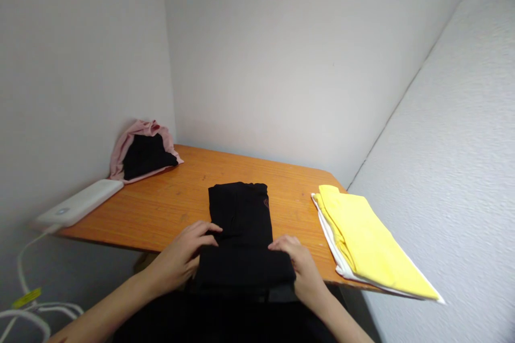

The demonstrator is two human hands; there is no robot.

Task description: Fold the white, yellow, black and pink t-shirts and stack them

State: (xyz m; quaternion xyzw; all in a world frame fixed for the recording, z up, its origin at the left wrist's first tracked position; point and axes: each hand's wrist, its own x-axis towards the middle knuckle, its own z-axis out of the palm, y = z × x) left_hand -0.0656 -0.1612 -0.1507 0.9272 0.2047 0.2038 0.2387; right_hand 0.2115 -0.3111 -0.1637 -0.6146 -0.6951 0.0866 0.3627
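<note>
A black garment lies folded into a narrow strip on the wooden table, its far end slightly gathered and a small reddish mark near its right edge. The near part is doubled over into a wider flap at the table's front edge. My left hand grips the left side of this flap, fingers on top and thumb partly hidden. On the right side, my right hand holds the flap with its fingers curled round the edge. The underside of the garment is hidden.
The wooden table meets walls at the back and sides. Folded yellow cloth lies on white cloth at right. Pink cloth with black cloth sits back left, beside a white power bank with a cable.
</note>
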